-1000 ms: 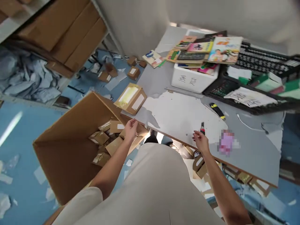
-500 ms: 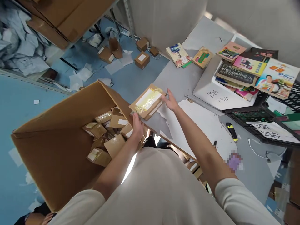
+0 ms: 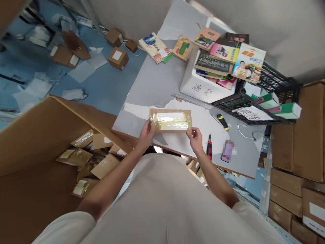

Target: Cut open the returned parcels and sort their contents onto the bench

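Between my two hands is a flat cardboard parcel (image 3: pixel 170 121) with a white label under shiny clear tape, held over the near edge of the table (image 3: pixel 157 81). My left hand (image 3: pixel 147 133) grips its left end, thumb on top. At its right end my right hand (image 3: pixel 195 136) pinches the lower corner. A red and black utility knife (image 3: pixel 209 147) lies to the right of my right hand. Farther right are a yellow and black utility knife (image 3: pixel 222 122) and a purple, pixelated thing (image 3: pixel 228 151) that looks like a phone.
A big open carton (image 3: pixel 33 135) with several taped parcels (image 3: pixel 105 166) stands at my left. On the table are a white box (image 3: pixel 203 88) piled with books, a black crate (image 3: pixel 228 105) and loose books (image 3: pixel 155 47). Cartons (image 3: pixel 285 189) are stacked at right; small boxes (image 3: pixel 118 57) lie on the blue floor.
My view has turned right. Both hands have brought the parcel from beside the big carton to the table edge in front of me, and it is now level rather than slanted.
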{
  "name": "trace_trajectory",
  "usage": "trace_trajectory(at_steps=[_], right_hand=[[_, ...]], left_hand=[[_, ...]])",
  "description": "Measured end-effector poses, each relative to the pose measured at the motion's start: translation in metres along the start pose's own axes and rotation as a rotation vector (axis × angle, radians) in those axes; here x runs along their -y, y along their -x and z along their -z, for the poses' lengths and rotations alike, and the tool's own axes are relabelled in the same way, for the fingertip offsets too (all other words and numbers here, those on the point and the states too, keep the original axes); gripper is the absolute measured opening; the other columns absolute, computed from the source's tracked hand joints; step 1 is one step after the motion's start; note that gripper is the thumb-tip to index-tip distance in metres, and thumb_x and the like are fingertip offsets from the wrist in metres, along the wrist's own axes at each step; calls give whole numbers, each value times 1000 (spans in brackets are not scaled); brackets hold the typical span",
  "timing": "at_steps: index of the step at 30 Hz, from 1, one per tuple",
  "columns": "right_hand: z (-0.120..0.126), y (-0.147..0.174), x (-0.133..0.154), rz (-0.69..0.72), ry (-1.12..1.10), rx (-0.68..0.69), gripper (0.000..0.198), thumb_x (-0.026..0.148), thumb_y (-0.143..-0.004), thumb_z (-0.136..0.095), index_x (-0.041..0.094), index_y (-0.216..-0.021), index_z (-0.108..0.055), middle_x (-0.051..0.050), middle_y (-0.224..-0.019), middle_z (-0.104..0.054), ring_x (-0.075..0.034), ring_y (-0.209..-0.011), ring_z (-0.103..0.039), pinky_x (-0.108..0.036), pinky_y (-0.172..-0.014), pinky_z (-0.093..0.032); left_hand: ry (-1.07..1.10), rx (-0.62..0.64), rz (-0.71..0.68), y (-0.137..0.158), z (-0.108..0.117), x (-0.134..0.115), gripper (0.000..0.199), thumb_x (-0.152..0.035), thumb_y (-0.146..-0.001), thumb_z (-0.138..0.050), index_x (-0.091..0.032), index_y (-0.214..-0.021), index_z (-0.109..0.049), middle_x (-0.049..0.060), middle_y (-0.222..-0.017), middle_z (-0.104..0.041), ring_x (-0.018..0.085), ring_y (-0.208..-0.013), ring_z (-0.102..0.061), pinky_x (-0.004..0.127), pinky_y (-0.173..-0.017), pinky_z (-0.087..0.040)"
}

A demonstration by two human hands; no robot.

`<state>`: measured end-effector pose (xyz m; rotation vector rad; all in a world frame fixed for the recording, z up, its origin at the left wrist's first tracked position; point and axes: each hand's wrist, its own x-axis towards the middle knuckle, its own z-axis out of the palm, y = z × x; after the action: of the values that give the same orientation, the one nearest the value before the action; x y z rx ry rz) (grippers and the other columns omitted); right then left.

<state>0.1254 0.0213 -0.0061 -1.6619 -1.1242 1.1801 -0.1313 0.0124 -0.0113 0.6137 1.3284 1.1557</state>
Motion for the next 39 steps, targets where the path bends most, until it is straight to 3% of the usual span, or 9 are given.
trace_trajectory(at_steps=[4, 8, 13, 19, 24, 30, 35, 39], right_hand=[[67, 30, -34, -109, -88, -138, 36, 45, -71, -72, 21, -93, -54, -7, -99, -68, -22, -100, -64, -42, -90, -50], [97, 45, -65, -126, -153, -222, 37, 46, -69, -73, 22, -91, -55, -8, -99, -68, -24, -103, -63, -42, -85, -53], [105, 49, -90, -195, -229, -194, 42, 44, -66, -75, 22, -95, -55, -9, -106, -65, -26, -110, -59, -47, -91, -53], [112, 41, -105, -200, -260, -93, 50, 39, -61, -79, 23, -100, -52, -9, -113, -62, -25, -114, -58, -47, -95, -52], [115, 35, -118, -233, -187, -51, 53, 39, -60, -79, 24, -101, -49, -8, -113, -62, -24, -113, -58, -46, -95, -52], [108, 32, -120, -251, -72, -62, 50, 38, -62, -73, 24, -104, -48, -10, -116, -61, -25, -112, -59, -45, -91, -52], [105, 41, -107, -195, -41, -146, 38, 43, -73, -61, 21, -103, -51, -10, -100, -66, -23, -93, -63, -43, -82, -53], [111, 49, -97, -90, 11, -196, 45, 47, -82, -53, 18, -116, -57, -11, -103, -67, -23, -94, -63, -43, -86, -51]], left_hand=[[-153, 225, 49, -5, -62, 19, 70, -48, -82, -65, -21, -142, -43, 11, -145, -48, 27, -134, -45, 42, -113, -36], [-312, 328, 33, -7, -91, 47, 78, -46, -79, -67, -19, -146, -37, 14, -148, -44, 28, -135, -43, 44, -114, -32], [-441, 347, 8, -9, -91, 66, 81, -49, -80, -66, -19, -147, -34, 15, -152, -37, 29, -139, -38, 46, -114, -32], [-452, 311, -27, -5, -98, 69, 71, -50, -83, -62, -25, -145, -38, 10, -151, -40, 26, -140, -36, 43, -115, -31], [-467, 307, 6, -5, -103, 67, 84, -43, -72, -75, -27, -145, -35, 12, -151, -40, 28, -137, -40, 48, -113, -31], [-540, 376, 74, -14, -89, 78, 96, -38, -61, -83, -24, -144, -37, 15, -144, -46, 30, -135, -42, 50, -112, -30], [-483, 347, -15, -18, -85, 73, 67, -46, -75, -68, -21, -134, -51, 14, -136, -55, 27, -124, -53, 46, -103, -43], [-569, 314, -83, -19, -84, 62, 54, -49, -79, -61, -16, -121, -61, 16, -122, -64, 26, -111, -60, 46, -95, -49]])
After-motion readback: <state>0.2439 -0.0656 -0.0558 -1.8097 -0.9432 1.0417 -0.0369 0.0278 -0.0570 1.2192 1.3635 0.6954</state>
